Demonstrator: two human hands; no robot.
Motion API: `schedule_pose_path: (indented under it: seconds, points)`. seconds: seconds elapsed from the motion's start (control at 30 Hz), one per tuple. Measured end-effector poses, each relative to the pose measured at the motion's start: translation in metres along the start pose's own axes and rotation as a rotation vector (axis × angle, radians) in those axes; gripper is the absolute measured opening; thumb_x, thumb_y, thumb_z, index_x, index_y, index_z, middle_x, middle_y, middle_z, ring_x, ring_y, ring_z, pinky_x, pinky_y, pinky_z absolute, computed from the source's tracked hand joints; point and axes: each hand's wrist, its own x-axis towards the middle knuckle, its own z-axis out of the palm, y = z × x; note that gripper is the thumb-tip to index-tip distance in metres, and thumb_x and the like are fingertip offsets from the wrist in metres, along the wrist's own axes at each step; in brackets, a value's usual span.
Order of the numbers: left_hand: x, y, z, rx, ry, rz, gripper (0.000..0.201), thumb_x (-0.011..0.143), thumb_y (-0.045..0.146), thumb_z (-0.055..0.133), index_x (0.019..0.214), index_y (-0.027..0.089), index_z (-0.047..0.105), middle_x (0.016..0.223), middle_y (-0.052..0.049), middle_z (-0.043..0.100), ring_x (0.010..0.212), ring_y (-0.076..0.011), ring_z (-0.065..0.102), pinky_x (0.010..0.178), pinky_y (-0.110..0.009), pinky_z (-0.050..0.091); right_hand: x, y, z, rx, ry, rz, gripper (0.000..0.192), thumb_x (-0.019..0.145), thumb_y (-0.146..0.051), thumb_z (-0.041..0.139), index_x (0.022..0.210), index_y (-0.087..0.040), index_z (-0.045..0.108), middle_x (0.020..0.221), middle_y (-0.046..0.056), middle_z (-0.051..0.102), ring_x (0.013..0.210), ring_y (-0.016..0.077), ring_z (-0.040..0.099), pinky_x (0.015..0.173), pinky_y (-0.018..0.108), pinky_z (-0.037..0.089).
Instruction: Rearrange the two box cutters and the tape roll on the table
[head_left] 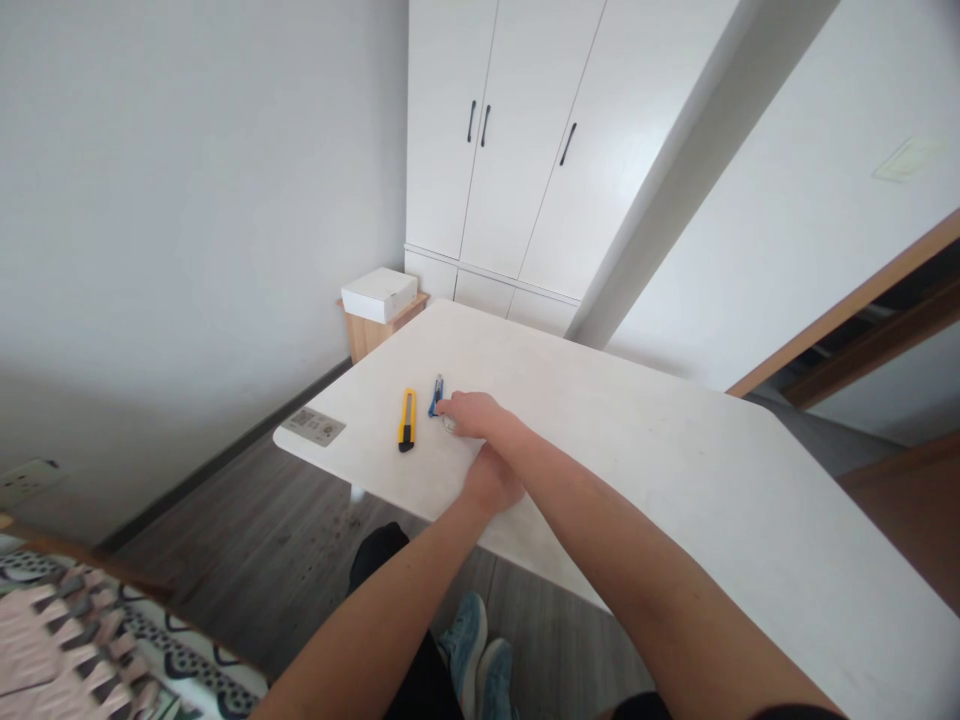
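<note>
My right hand (471, 413) reaches across the white table (675, 470) and its fingertips touch a small blue utility knife (436, 395); whether the fingers grip it is not visible. A yellow-and-black utility knife (406, 419) lies just left of the blue one, untouched. My left hand (491, 482) rests at the table's near edge, partly under my right forearm, with its fingers hidden.
A small printed card (314, 426) lies at the table's left corner. Beyond the table stand a wooden stool with a white box (379, 294) and a white wardrobe (525, 150). My shoes (472, 650) show on the grey wood floor below.
</note>
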Motion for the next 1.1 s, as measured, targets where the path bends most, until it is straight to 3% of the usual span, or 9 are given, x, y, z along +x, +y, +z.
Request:
schedule_pose_path:
  seconds: [0.33,0.53,0.87,1.1]
  points:
    - [0.001,0.0,0.002,0.0,-0.04,-0.047,0.029,0.089,0.015,0.046,0.116,0.014,0.058,0.121,-0.014,0.066,0.126,-0.0371,0.054,0.11,-0.054,0.039,0.001,-0.001,-0.006,0.008,-0.045,-0.016,0.051,0.081,-0.027,0.069,0.13,-0.031,0.057,0.126,0.007,0.062,0.109,0.024,0.063,0.075,0.028,0.048]
    - [0.0,0.0,0.002,0.017,-0.088,-0.035,0.034,0.09,0.015,0.04,0.119,0.007,0.058,0.122,-0.02,0.065,0.123,-0.0394,0.056,0.106,-0.057,0.041,0.0,-0.002,-0.008,0.026,-0.063,-0.018,0.049,0.082,-0.025,0.067,0.129,-0.032,0.058,0.127,0.007,0.061,0.11,0.0236,0.062,0.078,0.028,0.048]
    - [-0.001,-0.001,0.006,-0.063,0.015,-0.063,0.029,0.087,0.015,0.047,0.112,0.014,0.061,0.115,-0.013,0.068,0.119,-0.0351,0.059,0.106,-0.052,0.043,0.001,-0.004,-0.013,0.006,-0.089,-0.031,0.046,0.081,-0.025,0.071,0.125,-0.029,0.06,0.125,0.007,0.063,0.111,0.0234,0.061,0.079,0.028,0.047]
    - [0.002,0.002,-0.002,-0.029,-0.028,-0.054,0.031,0.086,0.014,0.053,0.116,0.015,0.059,0.12,-0.012,0.068,0.123,-0.0336,0.057,0.109,-0.05,0.041,0.0,-0.005,-0.013,-0.001,-0.083,-0.018,0.045,0.081,-0.029,0.073,0.124,-0.03,0.06,0.124,0.006,0.064,0.111,0.0237,0.062,0.079,0.028,0.047]
